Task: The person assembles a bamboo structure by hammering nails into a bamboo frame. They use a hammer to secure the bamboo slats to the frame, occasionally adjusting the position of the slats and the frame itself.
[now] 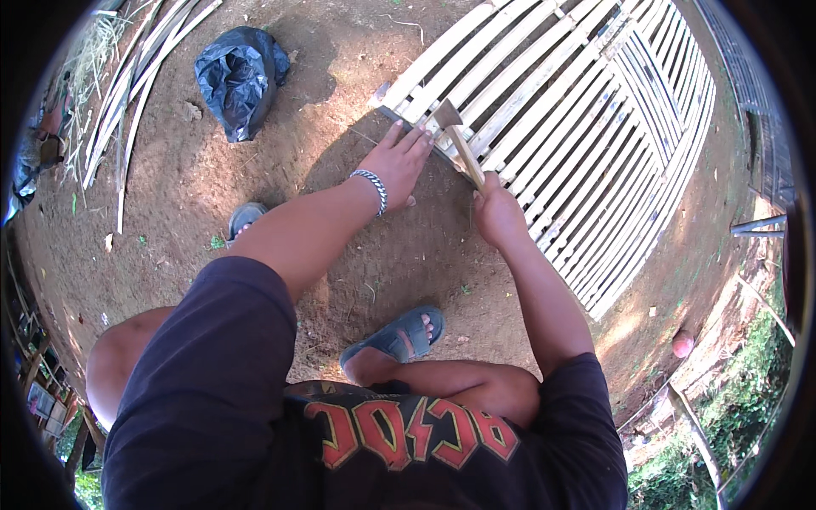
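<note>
My right hand (498, 212) is closed round the wooden handle of a small hatchet (463, 153). Its flat metal head lies over the near left corner of a bamboo slat panel (586, 119). My left hand (398, 163), wearing a chain bracelet (374, 189), rests with fingers stretched out at the panel's near edge, left of the hatchet head. Nothing shows in that hand, though its palm is hidden. The panel's pale slats run side by side, with gaps between them, over crosspieces. A dark strip (455, 166) runs along its near edge, partly covered by my hands.
On the brown dirt ground (178, 221) a crumpled black plastic bag (240, 81) sits at the far left. Long split bamboo strips (136, 93) lie beyond it. A reddish ball (682, 343) is at the right, near green plants (748, 416). My sandalled foot (399, 336) is close in front of me.
</note>
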`<state>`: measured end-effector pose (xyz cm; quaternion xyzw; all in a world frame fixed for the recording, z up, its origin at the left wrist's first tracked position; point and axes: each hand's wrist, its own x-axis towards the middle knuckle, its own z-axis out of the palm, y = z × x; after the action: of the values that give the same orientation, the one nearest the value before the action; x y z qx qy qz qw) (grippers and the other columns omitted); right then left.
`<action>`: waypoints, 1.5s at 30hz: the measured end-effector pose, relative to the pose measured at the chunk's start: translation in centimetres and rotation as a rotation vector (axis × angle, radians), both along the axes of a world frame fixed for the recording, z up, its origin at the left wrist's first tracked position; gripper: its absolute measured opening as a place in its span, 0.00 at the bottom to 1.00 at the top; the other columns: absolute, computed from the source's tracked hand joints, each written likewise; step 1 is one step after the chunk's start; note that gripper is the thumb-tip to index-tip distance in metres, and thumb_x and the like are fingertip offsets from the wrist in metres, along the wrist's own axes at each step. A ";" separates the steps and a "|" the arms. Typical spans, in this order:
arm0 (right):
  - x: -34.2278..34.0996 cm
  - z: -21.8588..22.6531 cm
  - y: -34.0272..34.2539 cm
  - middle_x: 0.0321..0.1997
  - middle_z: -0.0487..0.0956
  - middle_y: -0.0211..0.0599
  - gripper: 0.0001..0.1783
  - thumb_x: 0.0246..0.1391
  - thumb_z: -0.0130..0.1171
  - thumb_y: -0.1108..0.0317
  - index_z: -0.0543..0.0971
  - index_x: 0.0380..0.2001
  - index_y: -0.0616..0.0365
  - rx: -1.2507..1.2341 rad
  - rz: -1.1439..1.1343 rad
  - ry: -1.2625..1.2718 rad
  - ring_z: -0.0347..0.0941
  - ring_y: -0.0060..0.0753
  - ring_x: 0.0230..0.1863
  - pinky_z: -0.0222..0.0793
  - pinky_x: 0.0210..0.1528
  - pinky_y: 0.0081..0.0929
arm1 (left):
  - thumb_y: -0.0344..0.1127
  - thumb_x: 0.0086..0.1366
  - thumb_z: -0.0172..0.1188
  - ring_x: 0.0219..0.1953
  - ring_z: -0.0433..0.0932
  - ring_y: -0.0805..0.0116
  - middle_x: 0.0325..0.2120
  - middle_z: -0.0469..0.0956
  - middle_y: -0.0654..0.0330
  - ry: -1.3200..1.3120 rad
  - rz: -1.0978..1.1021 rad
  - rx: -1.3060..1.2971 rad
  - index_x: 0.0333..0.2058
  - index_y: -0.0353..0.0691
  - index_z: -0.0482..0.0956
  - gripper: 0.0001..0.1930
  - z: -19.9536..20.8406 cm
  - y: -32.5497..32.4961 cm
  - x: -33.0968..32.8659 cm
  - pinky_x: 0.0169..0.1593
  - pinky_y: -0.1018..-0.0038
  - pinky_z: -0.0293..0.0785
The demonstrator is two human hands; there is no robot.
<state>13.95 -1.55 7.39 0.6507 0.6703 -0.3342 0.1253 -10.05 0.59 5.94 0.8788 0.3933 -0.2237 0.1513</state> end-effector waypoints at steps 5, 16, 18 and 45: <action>-1.5 2.7 -0.2 0.38 0.82 0.63 0.24 0.69 0.53 0.62 0.66 0.63 0.59 0.157 -0.080 0.099 0.81 0.70 0.41 0.76 0.45 0.59 | 0.63 0.63 0.65 0.81 0.42 0.57 0.78 0.49 0.50 0.001 0.016 0.025 0.75 0.32 0.50 0.55 0.3 -0.1 -0.6 0.80 0.51 0.39; -0.9 4.2 0.2 0.40 0.82 0.62 0.21 0.67 0.54 0.66 0.69 0.62 0.50 0.212 0.032 -0.001 0.81 0.66 0.40 0.76 0.44 0.59 | 0.63 0.61 0.66 0.81 0.41 0.58 0.78 0.47 0.51 -0.005 0.007 0.042 0.75 0.32 0.52 0.56 -0.4 0.2 -1.1 0.80 0.51 0.39; -2.0 5.8 0.7 0.40 0.82 0.62 0.22 0.69 0.54 0.63 0.68 0.63 0.53 0.313 -0.052 0.108 0.81 0.68 0.41 0.76 0.44 0.58 | 0.64 0.61 0.66 0.81 0.41 0.58 0.78 0.47 0.51 0.015 -0.009 0.037 0.75 0.32 0.52 0.56 -0.4 0.6 -1.0 0.80 0.51 0.39; -1.0 2.9 -1.5 0.41 0.83 0.61 0.24 0.69 0.54 0.64 0.67 0.64 0.59 0.165 -0.145 0.027 0.82 0.67 0.40 0.77 0.45 0.58 | 0.64 0.63 0.64 0.81 0.40 0.57 0.79 0.46 0.50 0.001 -0.031 0.042 0.75 0.31 0.51 0.55 -0.6 0.0 -1.0 0.80 0.51 0.38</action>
<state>12.97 -3.08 10.30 0.7009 0.6484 -0.2946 0.0380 -11.08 0.55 5.37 0.8878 0.3842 -0.2180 0.1291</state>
